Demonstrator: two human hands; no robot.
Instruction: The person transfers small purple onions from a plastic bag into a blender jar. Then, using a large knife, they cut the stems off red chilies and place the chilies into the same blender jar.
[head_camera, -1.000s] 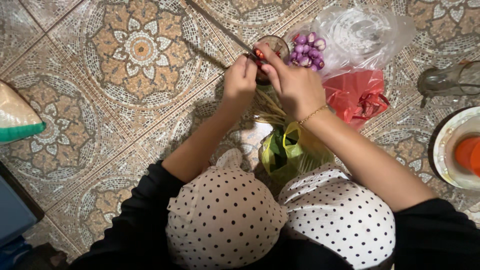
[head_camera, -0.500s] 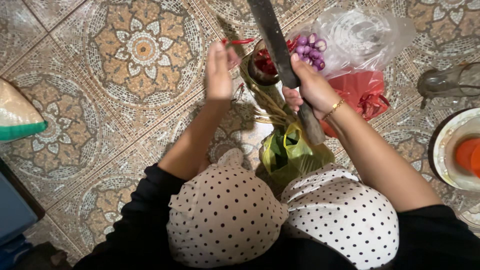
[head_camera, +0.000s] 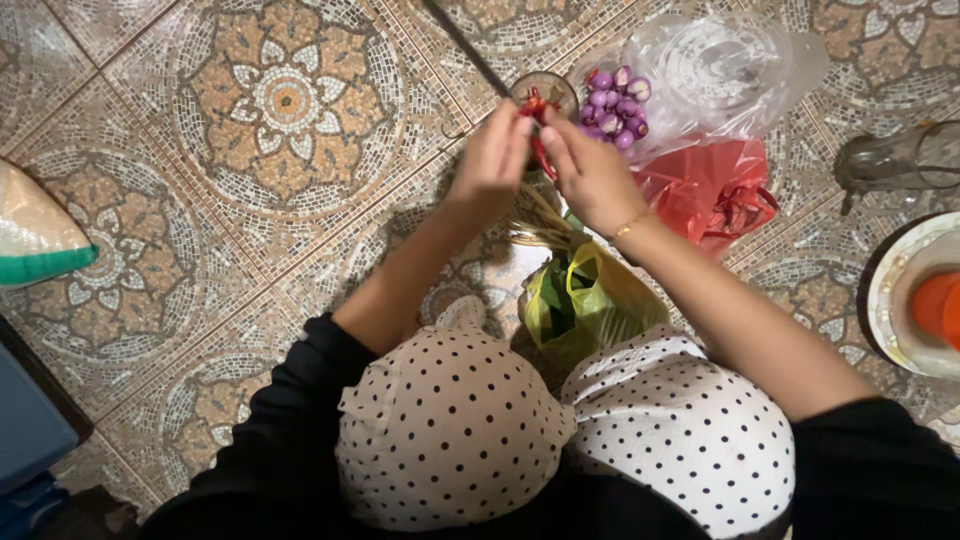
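Two hands (head_camera: 490, 160), three bags (head_camera: 710, 190), one bowl (head_camera: 545, 88)

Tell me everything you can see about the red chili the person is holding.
The red chili is slim, glossy and bright red, hanging roughly upright between the two hands. The left hand and right hand pinch it from either side near its top, above a small round bowl on the patterned tile floor. Its lower end is hidden behind the fingers, and its stem cannot be made out.

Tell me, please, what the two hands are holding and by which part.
Both the left hand and right hand pinch a red chili between fingertips over a small bowl; the exact grip point is hidden.
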